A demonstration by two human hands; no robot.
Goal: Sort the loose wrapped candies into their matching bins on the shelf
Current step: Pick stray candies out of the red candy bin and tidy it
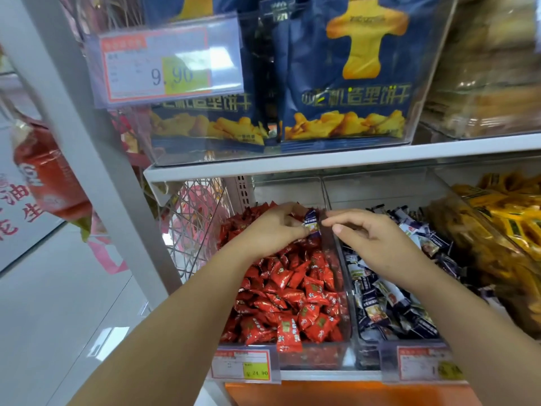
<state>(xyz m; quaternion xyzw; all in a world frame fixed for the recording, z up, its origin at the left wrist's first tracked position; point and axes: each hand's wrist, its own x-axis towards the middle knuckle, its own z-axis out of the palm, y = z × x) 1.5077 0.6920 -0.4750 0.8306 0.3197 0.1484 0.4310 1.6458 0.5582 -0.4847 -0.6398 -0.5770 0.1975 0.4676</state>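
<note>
- Shop shelf [322, 375] bins sit before us; our left hand [272, 230] pinches a dark blue candy [311, 219] over the back of the red bin [316, 357].
- Our right hand [377, 238] hovers just right of it, fingers loose, gripping nothing.
- A slip short of the divider [332, 247] would drop it among the reds.
- The upper board [292, 168] hangs close above; the blue bin [367, 357] lies open below our right hand.

Shop, price tags [171, 61], stocked candy bins [345, 332]
</note>
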